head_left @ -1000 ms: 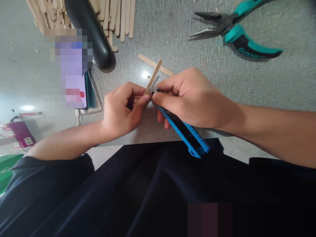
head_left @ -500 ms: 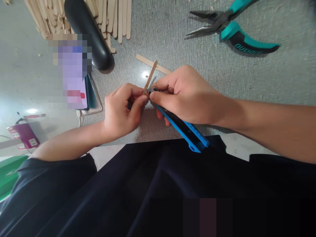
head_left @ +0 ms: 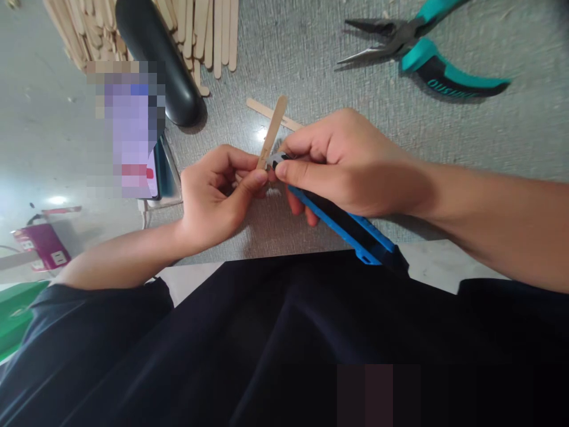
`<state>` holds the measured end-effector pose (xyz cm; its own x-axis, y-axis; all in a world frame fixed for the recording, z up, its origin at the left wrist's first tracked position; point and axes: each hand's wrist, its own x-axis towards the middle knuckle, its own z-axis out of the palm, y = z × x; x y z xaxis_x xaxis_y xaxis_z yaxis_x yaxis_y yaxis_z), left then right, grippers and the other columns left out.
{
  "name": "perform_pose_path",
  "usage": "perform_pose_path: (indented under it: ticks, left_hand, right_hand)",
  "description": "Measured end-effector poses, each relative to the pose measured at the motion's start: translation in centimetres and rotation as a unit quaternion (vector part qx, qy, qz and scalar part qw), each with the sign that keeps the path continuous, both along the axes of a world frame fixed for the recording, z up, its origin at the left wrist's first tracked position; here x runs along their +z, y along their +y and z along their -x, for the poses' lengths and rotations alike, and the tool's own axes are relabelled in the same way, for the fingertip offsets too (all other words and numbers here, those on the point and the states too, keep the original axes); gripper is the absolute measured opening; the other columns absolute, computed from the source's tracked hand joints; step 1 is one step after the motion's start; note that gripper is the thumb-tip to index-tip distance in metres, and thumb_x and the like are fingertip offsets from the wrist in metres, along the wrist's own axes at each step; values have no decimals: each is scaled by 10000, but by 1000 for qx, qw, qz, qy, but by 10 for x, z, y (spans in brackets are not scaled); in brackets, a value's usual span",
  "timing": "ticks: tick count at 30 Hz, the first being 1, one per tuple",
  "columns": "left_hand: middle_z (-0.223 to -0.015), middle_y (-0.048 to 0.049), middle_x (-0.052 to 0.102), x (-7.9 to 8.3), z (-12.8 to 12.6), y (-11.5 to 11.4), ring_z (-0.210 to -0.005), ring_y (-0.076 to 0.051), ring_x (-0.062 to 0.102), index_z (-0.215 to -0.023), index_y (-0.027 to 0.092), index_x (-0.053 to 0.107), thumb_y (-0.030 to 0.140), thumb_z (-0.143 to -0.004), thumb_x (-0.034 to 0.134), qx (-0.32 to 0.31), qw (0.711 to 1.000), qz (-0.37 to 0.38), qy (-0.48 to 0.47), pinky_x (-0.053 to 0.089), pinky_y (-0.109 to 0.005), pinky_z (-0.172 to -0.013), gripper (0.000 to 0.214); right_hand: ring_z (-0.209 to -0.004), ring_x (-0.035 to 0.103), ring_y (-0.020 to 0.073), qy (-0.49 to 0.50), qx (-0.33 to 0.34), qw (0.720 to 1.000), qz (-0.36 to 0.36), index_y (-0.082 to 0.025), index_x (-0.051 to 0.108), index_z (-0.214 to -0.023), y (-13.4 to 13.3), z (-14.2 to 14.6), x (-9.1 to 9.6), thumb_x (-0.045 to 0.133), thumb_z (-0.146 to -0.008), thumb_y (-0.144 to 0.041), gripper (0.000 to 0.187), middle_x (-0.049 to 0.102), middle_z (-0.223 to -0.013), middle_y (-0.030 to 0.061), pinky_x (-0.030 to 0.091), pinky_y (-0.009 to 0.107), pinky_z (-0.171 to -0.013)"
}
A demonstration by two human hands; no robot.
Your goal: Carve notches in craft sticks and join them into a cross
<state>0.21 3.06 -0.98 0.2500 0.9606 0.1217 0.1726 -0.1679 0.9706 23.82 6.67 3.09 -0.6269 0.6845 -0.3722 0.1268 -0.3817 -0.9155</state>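
Observation:
My left hand (head_left: pixel 222 196) pinches the lower end of a wooden craft stick (head_left: pixel 274 126), which tilts up and away to the right. Dark marks show on the stick's face just above the fingertips. My right hand (head_left: pixel 342 163) is wrapped round a blue utility knife (head_left: pixel 342 228), its handle slanting down toward my dark shirt. The knife's metal tip meets the stick's right edge close to my left thumb; how deep the blade sits cannot be made out. Beyond both hands, a second craft stick (head_left: pixel 260 108) lies on the table, partly hidden behind the right hand.
Needle-nose pliers (head_left: pixel 413 44) with teal handles lie open at the back right. At the back left are a pile of craft sticks (head_left: pixel 217 41), a black case (head_left: pixel 160 62) and a blurred-out phone (head_left: pixel 153 160). A purple power block (head_left: pixel 42 246) sits far left.
The knife and my right hand have shifted slightly right. The held stick has turned, so more of its flat face and its marks show.

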Motion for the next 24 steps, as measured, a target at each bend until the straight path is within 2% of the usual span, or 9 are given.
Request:
perform_pose_path:
  ticks: [4,9,16,24]
  left_hand:
    - [-898,31,892,-3,0,1,-740,-158,852,-1058,300,818,514,-1018,983,-12,999,16,-30,622,-315,-581,273]
    - [-920,20,899,-2,-2,1,-743,-155,851,-1047,295,806,514,-1047,955,-7,998,45,-40,677,-319,-613,265]
    - [-986,5,911,-4,-3,2,-811,-176,890,-1071,281,753,595,-1077,901,-4,996,81,-29,757,-354,-704,347]
    - [-976,-3,893,-1,-3,1,-789,-164,867,-1067,271,758,580,-1109,866,-5,998,57,12,705,-347,-671,330]
  right_hand:
    - [-463,709,147,29,24,998,47,-179,721,-835,3,-3,-5,787,-1148,-267,332,765,-660,15,513,219,-425]
    - [-456,699,141,49,-4,997,67,-203,702,-859,0,0,-6,744,-1152,-242,299,755,-646,-19,517,219,-426]
    - [-458,692,129,4,-43,999,-2,-213,687,-825,-5,6,-3,614,-1148,-76,358,722,-614,-39,500,221,-427]
    - [-509,674,141,-48,-32,998,-31,-239,674,-817,-8,7,-2,704,-1121,-165,314,709,-640,-25,505,266,-456]
